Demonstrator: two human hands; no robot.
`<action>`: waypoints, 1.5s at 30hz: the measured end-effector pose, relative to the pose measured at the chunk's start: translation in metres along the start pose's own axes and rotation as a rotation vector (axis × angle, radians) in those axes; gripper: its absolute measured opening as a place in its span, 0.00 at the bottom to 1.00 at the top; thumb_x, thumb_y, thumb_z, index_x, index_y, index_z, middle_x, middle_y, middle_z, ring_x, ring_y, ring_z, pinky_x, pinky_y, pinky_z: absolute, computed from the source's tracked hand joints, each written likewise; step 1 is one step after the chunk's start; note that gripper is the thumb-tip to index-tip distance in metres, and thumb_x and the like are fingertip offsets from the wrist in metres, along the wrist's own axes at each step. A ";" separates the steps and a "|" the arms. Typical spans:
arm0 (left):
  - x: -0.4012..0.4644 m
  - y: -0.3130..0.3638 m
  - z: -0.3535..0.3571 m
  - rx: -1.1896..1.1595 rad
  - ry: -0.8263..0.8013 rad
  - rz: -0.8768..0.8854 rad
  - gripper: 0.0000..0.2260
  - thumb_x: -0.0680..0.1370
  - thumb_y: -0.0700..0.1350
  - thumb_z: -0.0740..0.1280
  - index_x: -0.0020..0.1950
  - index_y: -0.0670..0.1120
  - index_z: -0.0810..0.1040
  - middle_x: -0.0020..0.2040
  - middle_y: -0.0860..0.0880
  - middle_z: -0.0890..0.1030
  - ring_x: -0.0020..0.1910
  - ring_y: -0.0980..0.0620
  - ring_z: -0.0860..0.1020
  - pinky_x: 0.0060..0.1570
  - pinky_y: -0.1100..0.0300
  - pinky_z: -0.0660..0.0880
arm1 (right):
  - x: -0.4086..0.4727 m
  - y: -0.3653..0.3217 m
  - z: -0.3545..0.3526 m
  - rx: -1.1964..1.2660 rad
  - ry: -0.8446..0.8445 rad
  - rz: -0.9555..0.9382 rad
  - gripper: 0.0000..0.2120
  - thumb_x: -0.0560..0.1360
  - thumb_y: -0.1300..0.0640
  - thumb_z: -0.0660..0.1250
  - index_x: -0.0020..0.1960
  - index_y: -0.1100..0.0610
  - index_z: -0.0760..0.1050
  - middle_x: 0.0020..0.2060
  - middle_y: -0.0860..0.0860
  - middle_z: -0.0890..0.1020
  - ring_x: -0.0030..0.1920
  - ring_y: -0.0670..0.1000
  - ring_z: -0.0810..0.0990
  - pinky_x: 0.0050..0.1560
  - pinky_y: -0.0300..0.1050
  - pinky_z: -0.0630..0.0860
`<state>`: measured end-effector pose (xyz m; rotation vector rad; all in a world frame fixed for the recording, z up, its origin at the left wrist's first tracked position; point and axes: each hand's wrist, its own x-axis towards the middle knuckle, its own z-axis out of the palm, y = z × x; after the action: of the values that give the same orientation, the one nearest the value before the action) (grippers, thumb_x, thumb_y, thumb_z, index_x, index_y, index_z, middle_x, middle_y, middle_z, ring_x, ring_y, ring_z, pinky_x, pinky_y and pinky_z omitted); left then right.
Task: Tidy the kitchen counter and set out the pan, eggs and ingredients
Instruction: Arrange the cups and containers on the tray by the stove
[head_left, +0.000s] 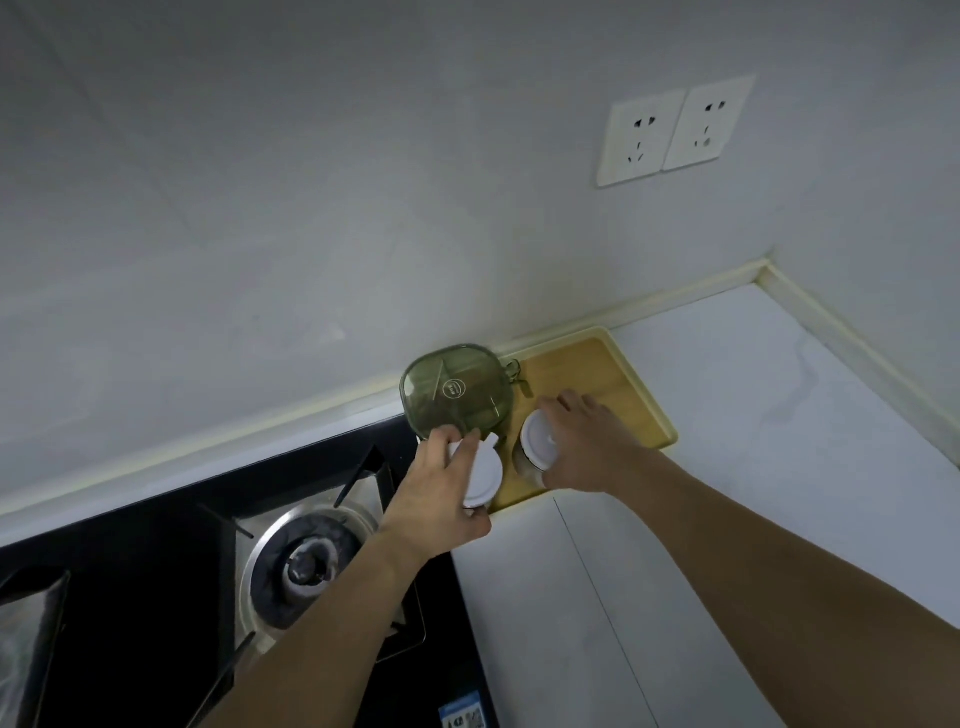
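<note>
Bamboo-coloured wooden tray at the table's back wall gathers your ingredients: your left hand grips one white-lidded jar at its edge. Your right hand rests relaxed fingers over the second white-lidded jar, beside the green translucent spice box, probably steadying it.

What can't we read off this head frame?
- Jar under the left hand: head view, the hand covers its body, so the contents are unseen.
- Jar under the right hand: only the white lid shows.
- Green box: tinted lid obscures the contents; logo too small to read.
- Stove: cut off by the left and bottom edges.
- Blue sticker: cut off by the bottom edge, unreadable.
</note>
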<state>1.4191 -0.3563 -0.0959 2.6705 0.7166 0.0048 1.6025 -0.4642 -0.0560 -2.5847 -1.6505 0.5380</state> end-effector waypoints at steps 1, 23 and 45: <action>-0.001 -0.001 0.002 -0.001 0.010 -0.010 0.41 0.66 0.54 0.70 0.76 0.48 0.56 0.68 0.48 0.57 0.66 0.48 0.61 0.64 0.56 0.69 | 0.002 -0.001 0.003 -0.003 -0.004 0.001 0.40 0.67 0.43 0.72 0.72 0.54 0.57 0.66 0.54 0.66 0.64 0.56 0.67 0.63 0.50 0.68; -0.012 0.000 0.015 -0.228 0.083 -0.240 0.47 0.68 0.52 0.73 0.78 0.51 0.47 0.66 0.49 0.60 0.63 0.47 0.69 0.57 0.57 0.71 | 0.011 -0.016 0.018 -0.032 -0.022 -0.035 0.46 0.66 0.45 0.74 0.74 0.55 0.51 0.69 0.53 0.64 0.68 0.56 0.65 0.67 0.50 0.64; -0.025 0.004 -0.014 -0.283 -0.010 -0.268 0.47 0.70 0.56 0.73 0.79 0.53 0.45 0.76 0.51 0.57 0.70 0.48 0.67 0.63 0.56 0.68 | -0.011 -0.008 0.016 0.026 0.000 -0.028 0.51 0.69 0.42 0.71 0.77 0.57 0.41 0.76 0.54 0.49 0.76 0.56 0.50 0.75 0.53 0.49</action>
<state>1.3975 -0.3668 -0.0791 2.2896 0.9861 0.0205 1.5864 -0.4728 -0.0663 -2.5390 -1.6655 0.5547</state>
